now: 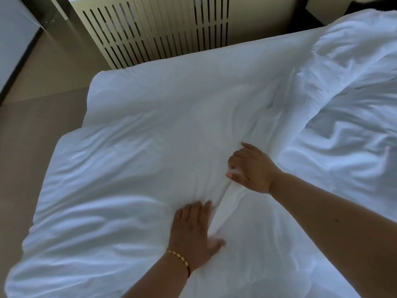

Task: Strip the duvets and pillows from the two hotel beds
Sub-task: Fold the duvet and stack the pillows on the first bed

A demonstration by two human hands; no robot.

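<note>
A white duvet [133,160] covers the bed and fills most of the view, wrinkled and puffed up. My left hand [196,231] lies on it near the bottom centre, fingers sunk into a fold of the fabric. My right hand [250,167] is a little further up and to the right, with its fingers curled round a ridge of the same duvet. More bunched white bedding [348,108] is heaped at the right. No pillow shows.
A slatted cream radiator cover [154,29] stands against the wall behind the bed's far edge. Beige floor [32,136] runs along the left side of the bed. A dark-edged panel [15,46] leans at the upper left.
</note>
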